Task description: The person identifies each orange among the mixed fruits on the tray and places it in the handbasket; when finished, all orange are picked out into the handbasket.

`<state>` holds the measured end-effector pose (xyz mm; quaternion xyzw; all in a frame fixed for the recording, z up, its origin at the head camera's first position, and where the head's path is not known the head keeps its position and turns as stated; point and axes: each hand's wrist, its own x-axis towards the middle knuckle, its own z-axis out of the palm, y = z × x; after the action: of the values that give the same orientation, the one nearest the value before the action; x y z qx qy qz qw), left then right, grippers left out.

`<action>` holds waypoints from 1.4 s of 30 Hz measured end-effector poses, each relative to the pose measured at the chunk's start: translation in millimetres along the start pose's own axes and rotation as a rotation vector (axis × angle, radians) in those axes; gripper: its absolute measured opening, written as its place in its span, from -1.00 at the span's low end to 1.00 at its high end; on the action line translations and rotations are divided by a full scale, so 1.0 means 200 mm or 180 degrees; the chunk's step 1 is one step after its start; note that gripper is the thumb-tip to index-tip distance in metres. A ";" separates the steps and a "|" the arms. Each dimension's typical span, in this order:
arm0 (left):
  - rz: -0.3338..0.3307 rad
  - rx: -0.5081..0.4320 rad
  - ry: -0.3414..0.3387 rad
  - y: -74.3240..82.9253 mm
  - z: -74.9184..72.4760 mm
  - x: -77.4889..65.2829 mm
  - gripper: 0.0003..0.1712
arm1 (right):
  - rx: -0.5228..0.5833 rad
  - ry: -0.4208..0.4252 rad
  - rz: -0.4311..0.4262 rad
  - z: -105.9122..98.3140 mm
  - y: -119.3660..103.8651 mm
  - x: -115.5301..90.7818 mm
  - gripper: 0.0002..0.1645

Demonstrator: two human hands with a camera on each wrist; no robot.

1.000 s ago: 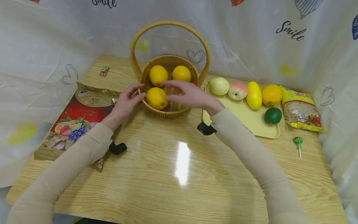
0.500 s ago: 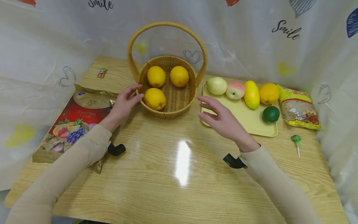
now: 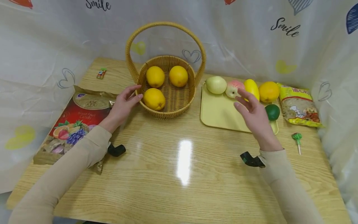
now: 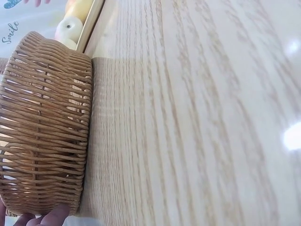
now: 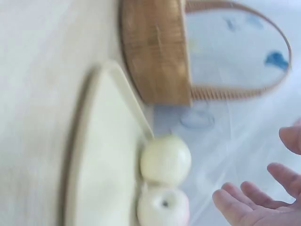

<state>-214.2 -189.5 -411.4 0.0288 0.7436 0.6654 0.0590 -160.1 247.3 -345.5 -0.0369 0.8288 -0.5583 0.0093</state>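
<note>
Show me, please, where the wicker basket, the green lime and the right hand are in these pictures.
wicker basket (image 3: 165, 113), head view, front of its woven wall.
green lime (image 3: 273, 112), head view, middle of its visible skin.
right hand (image 3: 253, 113), head view, back of the hand.

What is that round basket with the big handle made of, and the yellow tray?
The round tan basket looks like woven wicker or rattan: matte strands cross over ribs in the left wrist view. The pale yellow tray seems to be smooth plastic, one even colour with rounded edges.

Wicker basket on wooden table, fingertips touching its base
</note>
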 end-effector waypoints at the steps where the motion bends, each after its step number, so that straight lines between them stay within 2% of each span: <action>1: 0.0000 0.0002 -0.0003 0.00 0.00 0.00 -0.38 | 0.0073 0.0153 0.0054 -0.04 0.01 0.02 -0.30; 4: -0.0018 0.0015 -0.0011 0.00 0.00 0.00 -0.37 | 0.0407 0.0547 0.0248 -0.16 0.04 0.06 -0.29; 8: -0.0036 0.0008 -0.0019 -0.01 0.00 0.00 -0.37 | 0.1035 0.1075 0.0481 -0.33 0.09 0.12 -0.32; 11: -0.0036 -0.0004 -0.0023 -0.01 0.00 0.00 -0.37 | 0.1207 0.1349 0.0645 -0.42 0.11 0.17 -0.33; 14: -0.0036 0.0002 -0.0017 -0.01 0.00 0.00 -0.37 | 0.1104 0.1403 0.0820 -0.50 0.14 0.22 -0.30; 19: -0.0034 0.0001 -0.0013 -0.01 0.00 0.00 -0.37 | 0.0682 0.1149 0.1148 -0.57 0.21 0.28 -0.20; 23: -0.0034 0.0008 -0.0004 -0.01 0.00 0.00 -0.37 | 0.0117 0.0766 0.1330 -0.61 0.27 0.34 -0.11; 26: -0.0037 0.0008 0.0003 -0.01 0.00 -0.01 -0.37 | -0.0146 0.0435 0.1403 -0.64 0.32 0.38 -0.06; 29: -0.0029 0.0001 0.0000 -0.01 0.00 -0.01 -0.37 | 0.0127 0.0283 0.1483 -0.66 0.36 0.42 -0.03; 33: -0.0008 -0.0059 -0.0014 -0.01 0.00 0.00 -0.37 | 0.0578 0.0215 0.1556 -0.67 0.39 0.45 0.03; 40: -0.0016 -0.0126 -0.0034 0.00 0.00 0.00 -0.35 | 0.0106 0.0004 0.1561 -0.68 0.40 0.47 0.04; 42: -0.0020 -0.0126 -0.0034 0.00 0.00 0.00 -0.35 | 0.0077 -0.0028 0.1557 -0.68 0.40 0.48 0.01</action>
<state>-213.8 -189.7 -412.2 0.0289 0.7300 0.6796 0.0657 -267.2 396.3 -366.5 0.1625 0.8062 -0.5492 0.1483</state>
